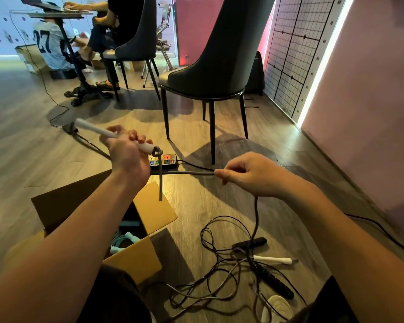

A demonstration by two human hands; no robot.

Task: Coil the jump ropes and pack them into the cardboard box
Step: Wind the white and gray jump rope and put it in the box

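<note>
Near chair: dark padded chair is set on thin black legs, mid-floor.
Far chair: second dark chair is placed behind it, left; a seated person is seen just beyond.
Power strip: black power strip with coloured sockets is laid on the wood floor.
Wall panel: grid-marked panel is edged by a lit strip.
Stand table: a laptop is placed on a pedestal table.
Jersey: "27" shirt is worn by a person behind it.

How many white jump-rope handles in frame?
2. White handle gripped in the left hand; second white handle on the floor among tangled ropes. Others may hide in the cardboard box.
</note>
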